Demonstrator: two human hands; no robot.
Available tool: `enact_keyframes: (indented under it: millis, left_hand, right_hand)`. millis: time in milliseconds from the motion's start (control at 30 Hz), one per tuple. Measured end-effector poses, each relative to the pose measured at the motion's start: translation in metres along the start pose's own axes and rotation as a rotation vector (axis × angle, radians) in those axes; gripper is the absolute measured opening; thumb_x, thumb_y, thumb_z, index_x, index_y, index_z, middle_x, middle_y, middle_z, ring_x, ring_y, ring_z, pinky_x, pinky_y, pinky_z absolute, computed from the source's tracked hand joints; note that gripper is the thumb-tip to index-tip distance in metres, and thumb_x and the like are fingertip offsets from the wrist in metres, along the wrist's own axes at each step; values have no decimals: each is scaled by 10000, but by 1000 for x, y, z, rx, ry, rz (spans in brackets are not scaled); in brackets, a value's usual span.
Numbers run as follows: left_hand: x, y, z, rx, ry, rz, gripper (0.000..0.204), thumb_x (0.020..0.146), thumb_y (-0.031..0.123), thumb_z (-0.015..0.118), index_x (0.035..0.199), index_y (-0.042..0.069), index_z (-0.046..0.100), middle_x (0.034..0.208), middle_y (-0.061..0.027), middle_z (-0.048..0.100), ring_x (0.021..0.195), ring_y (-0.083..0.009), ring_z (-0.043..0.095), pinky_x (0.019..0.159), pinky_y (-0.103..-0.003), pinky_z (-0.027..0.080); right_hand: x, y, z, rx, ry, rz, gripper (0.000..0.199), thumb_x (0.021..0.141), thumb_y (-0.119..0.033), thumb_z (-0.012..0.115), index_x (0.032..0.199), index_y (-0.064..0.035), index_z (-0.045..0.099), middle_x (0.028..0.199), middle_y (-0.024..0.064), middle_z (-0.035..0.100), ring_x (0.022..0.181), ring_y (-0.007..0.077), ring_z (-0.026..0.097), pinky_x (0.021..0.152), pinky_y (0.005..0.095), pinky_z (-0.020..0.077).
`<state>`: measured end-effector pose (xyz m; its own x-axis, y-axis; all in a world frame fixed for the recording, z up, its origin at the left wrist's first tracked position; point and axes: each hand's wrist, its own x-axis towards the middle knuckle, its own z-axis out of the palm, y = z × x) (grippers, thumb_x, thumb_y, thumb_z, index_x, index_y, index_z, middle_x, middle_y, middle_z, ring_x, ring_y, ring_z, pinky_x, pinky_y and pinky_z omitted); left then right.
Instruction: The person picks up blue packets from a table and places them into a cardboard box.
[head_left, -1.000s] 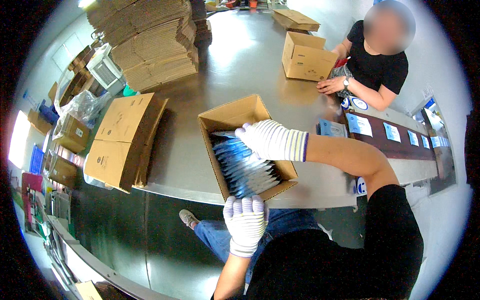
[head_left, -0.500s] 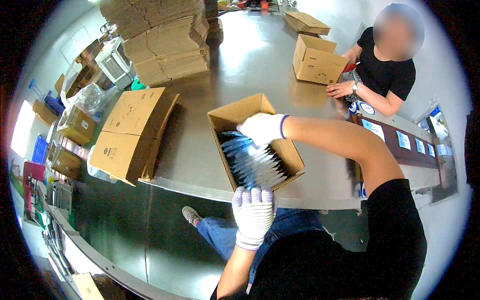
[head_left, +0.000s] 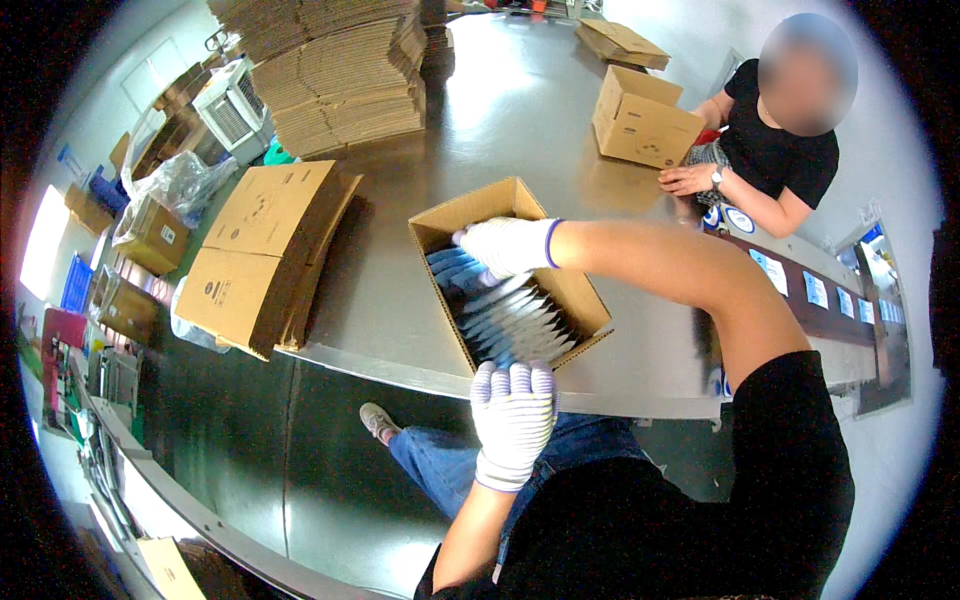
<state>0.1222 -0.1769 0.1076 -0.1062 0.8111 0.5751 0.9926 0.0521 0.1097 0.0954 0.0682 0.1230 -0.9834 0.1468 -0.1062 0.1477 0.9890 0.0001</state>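
An open cardboard box (head_left: 592, 338) stands near the table's front edge, turned at an angle. Inside it, thin blue and silvery-white packets (head_left: 515, 318) stand in a slanted row. My right hand (head_left: 508, 248), in a white knitted glove, reaches into the far left part of the box. Its thumb and fingers are apart and touch the blue packets; some fingertips are hidden. At the near side of the box, my left hand (head_left: 515, 415), in a striped white glove, has its fingers hooked over the rim.
Folded cartons (head_left: 262, 235) lean at the table's left, before a tall stack of flattened cardboard (head_left: 345, 85). At the far right a co-worker (head_left: 780, 140) sits by another open carton (head_left: 645, 125). Flat cartons (head_left: 622, 42) lie behind it. The metal table (head_left: 400, 325) has a rounded front edge.
My right hand has shifted slightly left and deeper toward the box's far left end. The blue packets there have spread apart from the whitish ones. My left hand stays at the near rim.
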Motion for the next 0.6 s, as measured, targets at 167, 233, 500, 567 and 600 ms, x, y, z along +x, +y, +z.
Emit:
enact_keyframes:
  millis: [167, 233, 500, 567, 600]
  left_hand:
    - [6, 1, 1, 19, 2, 1, 205, 706, 227, 643, 860, 122, 559, 791, -64, 531, 790, -261, 539, 848, -443, 415]
    - [6, -2, 1, 49, 15, -15, 168, 716, 221, 617, 838, 119, 561, 770, -56, 539, 768, -245, 548, 850, -428, 416]
    - [10, -1, 1, 24, -17, 31, 208, 692, 241, 644, 816, 116, 534, 791, -81, 527, 801, -286, 538, 831, -455, 422]
    - [12, -2, 3, 27, -3, 17, 212, 690, 244, 642, 815, 112, 533, 792, -88, 526, 803, -289, 538, 823, -458, 425]
    - [10, -6, 1, 41, -12, -2, 210, 689, 243, 640, 813, 113, 531, 787, -85, 526, 796, -285, 539, 819, -453, 426]
  right_hand:
    - [29, -12, 38, -425, -104, -19, 582, 781, -265, 656, 1285, -36, 474, 1252, 160, 560, 1111, 356, 563, 881, 446, 471]
    - [25, -42, 4, -369, -36, -61, 409, 824, -211, 588, 1206, -67, 557, 1184, 140, 611, 1070, 322, 598, 829, 422, 494]
    - [69, -64, 5, -541, -328, -171, 197, 786, -214, 612, 929, -94, 675, 955, 108, 687, 859, 268, 660, 716, 405, 520]
    - [71, -65, 19, -785, -392, -240, 165, 771, -225, 625, 854, -104, 702, 915, 98, 699, 816, 258, 669, 693, 406, 523]
    - [71, -67, 20, -878, -388, -302, 156, 763, -230, 632, 816, -109, 715, 895, 94, 705, 795, 253, 674, 682, 406, 525]
